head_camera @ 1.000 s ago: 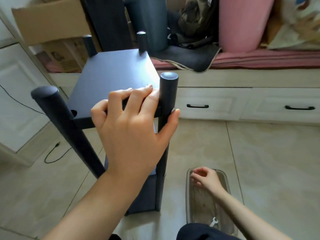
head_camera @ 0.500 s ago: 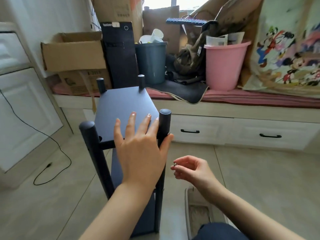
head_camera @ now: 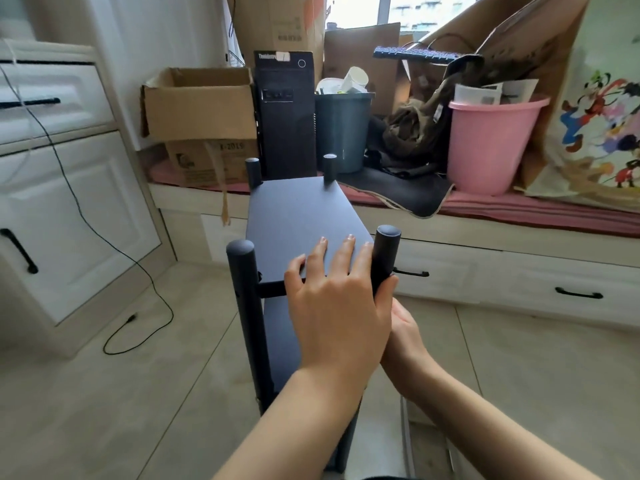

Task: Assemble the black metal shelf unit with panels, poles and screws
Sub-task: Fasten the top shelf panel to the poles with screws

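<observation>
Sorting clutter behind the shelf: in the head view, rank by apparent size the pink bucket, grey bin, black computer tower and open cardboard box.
1. Black computer tower and open cardboard box: alike, unranked.
2. Pink bucket.
3. Grey bin.

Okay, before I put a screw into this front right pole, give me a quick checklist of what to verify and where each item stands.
1. Top panel steadied: ok, the left hand lies flat on it, thumb against the front right pole.
2. Pole upright at the panel's corner: ok.
3. Right hand at the joint: ok, it sits just below the left hand beside the pole.
4. Screw in the right hand: cannot tell, the left hand hides its fingers.
5. Screw hole lined up: cannot tell, it is covered.
6. Other three poles standing: ok, the front left pole and both rear ones are upright.
</observation>
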Motion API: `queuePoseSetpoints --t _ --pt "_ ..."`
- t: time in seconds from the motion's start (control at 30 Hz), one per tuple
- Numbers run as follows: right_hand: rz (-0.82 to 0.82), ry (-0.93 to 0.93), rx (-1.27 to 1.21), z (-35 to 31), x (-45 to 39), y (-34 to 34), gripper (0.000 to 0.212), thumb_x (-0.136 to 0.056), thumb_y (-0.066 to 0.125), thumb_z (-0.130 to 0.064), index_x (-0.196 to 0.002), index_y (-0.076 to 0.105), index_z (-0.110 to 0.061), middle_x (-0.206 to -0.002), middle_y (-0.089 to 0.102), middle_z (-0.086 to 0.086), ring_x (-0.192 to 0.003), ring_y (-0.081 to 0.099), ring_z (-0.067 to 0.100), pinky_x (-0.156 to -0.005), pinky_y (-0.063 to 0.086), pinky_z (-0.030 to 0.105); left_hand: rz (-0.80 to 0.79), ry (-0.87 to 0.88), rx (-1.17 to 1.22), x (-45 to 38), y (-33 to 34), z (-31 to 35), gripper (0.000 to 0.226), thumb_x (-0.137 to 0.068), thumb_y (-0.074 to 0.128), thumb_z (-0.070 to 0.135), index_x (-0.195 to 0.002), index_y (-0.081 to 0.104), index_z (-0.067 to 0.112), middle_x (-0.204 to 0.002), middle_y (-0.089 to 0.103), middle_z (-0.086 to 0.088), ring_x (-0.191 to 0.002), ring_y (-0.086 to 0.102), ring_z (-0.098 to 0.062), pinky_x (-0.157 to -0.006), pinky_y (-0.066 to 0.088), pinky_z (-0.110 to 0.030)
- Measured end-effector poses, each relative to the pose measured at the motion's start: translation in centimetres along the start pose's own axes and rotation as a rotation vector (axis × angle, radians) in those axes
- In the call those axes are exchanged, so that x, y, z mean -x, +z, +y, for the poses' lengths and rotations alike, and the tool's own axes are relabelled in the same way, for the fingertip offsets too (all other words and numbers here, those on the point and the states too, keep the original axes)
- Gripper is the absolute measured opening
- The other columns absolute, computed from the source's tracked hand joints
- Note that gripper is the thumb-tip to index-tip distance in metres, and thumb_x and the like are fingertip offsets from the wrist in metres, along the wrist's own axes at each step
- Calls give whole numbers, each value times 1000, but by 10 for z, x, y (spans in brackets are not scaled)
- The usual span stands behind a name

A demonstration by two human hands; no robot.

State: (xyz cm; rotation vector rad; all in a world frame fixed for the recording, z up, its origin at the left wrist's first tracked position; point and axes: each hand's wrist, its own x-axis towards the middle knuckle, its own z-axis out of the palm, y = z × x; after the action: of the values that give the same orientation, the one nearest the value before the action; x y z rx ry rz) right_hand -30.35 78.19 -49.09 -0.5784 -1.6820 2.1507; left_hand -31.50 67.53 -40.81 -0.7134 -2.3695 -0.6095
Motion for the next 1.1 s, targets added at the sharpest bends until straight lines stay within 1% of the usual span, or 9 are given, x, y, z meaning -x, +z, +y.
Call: queuePoseSetpoints --t 0.17,0.33,0.47,0.57,0.7,0.77,0.83,1.0,1.1 --pt "-76 -33 -5 -7 -7 31 28 -104 48 -32 -111 54 -5 -78 68 9 -62 65 14 -51 49 24 49 -99 49 -7 -18 -30 53 -91 47 57 -130 66 27 -138 63 6 -135 52 -23 -108 34 -45" --pt "-237 -49 34 -15 -13 70 27 -105 46 -28 -112 54 -3 -73 69 5 -61 67 11 -53 51 20 48 -272 137 -7 -37 -68 47 -94 52 60 -132 57 35 -133 62 14 -138 43 -12 -113 22 -38" --pt "-379 -59 90 -10 -14 103 27 -106 41 -26 -116 48 -2 -74 70 12 -63 67 19 -64 54 28 54 -439 278 -2 -57 -112 59 -88 62 57 -138 43 33 -130 60 16 -129 48 -10 -115 29 -43" --pt "-493 -63 202 -5 -14 129 24 -107 37 -28 -115 48 -7 -78 74 12 -73 70 26 -82 54 38 2 -521 377 6 -73 -153 71 -87 68 55 -144 31 35 -130 59 12 -125 53 -14 -103 44 -40" --pt "-574 -21 259 10 -9 164 19 -106 41 -29 -112 49 -13 -83 76 10 -74 73 20 -68 56 26 -66 -613 464 26 -88 -210 73 -85 74 48 -143 31 39 -129 59 9 -107 56 1 -85 46 -21" --pt "-616 4 283 22 -9 178 16 -105 43 -29 -109 49 -15 -85 76 9 -74 74 18 -65 56 24 -91 -669 521 39 -91 -236 75 -82 77 46 -142 33 41 -125 59 13 -108 57 3 -78 41 -12" --pt "-663 26 308 38 -11 189 16 -105 43 -29 -108 50 -15 -85 76 10 -76 74 18 -68 57 27 -118 -725 550 56 -91 -261 73 -80 79 44 -140 37 44 -125 58 12 -118 58 -6 -81 44 -13" --pt "-762 45 465 91 -14 207 16 -103 46 -33 -109 51 -19 -92 74 10 -82 74 16 -70 58 23 -184 -865 594 113 -68 -311 68 -83 78 38 -141 42 43 -138 56 10 -128 54 -14 -107 45 -36" --pt "-789 57 549 125 -18 215 15 -102 48 -33 -108 51 -20 -94 73 9 -83 74 16 -73 59 24 -163 -979 639 146 -45 -329 81 -84 78 32 -153 35 30 -136 57 13 -124 54 -7 -99 41 -16"
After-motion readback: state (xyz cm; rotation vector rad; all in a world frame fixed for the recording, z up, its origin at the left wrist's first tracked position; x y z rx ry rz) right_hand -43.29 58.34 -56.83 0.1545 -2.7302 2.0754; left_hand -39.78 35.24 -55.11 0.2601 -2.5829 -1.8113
